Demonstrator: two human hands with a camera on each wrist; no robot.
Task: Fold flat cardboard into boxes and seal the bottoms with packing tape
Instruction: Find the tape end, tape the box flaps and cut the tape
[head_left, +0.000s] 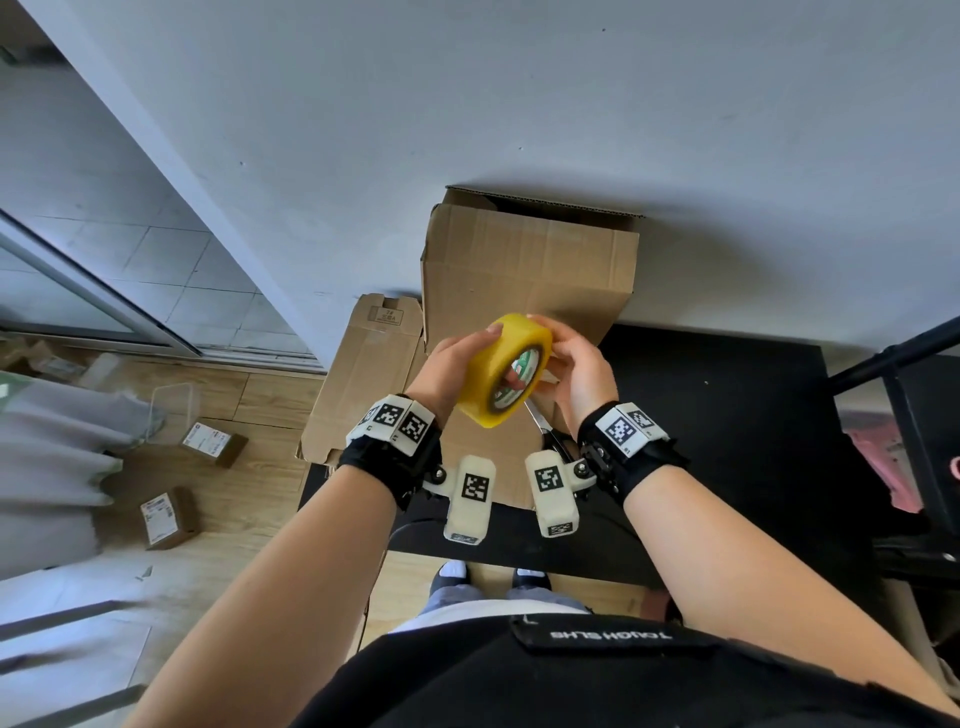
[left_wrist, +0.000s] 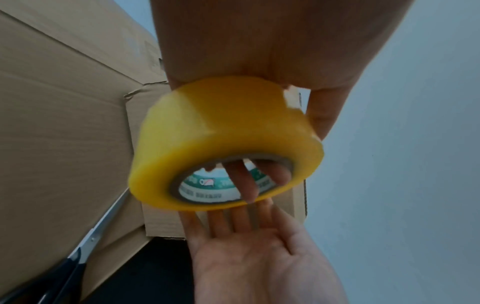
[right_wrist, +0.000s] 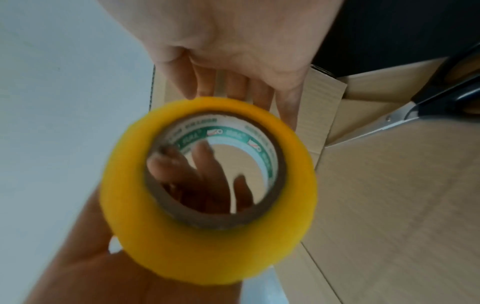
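A yellow packing tape roll (head_left: 485, 374) (left_wrist: 221, 133) (right_wrist: 207, 246) is held in the air over a folded cardboard box (head_left: 530, 270) that lies on its side on the black table (head_left: 727, 415). My left hand (head_left: 452, 364) (left_wrist: 259, 41) grips the roll, thumb on the outer face and fingers through the core. My right hand (head_left: 576, 369) (right_wrist: 233, 41) lies against the roll's far side with its fingers nearly straight. A pair of black-handled scissors (head_left: 543, 426) (left_wrist: 85, 246) (right_wrist: 441, 102) rests on the box beneath my hands.
Flat cardboard (head_left: 363, 374) lies at the table's left edge, partly overhanging. Two small parcels (head_left: 213, 441) (head_left: 169, 517) and a clear plastic container (head_left: 174, 410) sit on the wooden floor to the left. A black rack (head_left: 909, 415) stands at the right. The wall is right behind the box.
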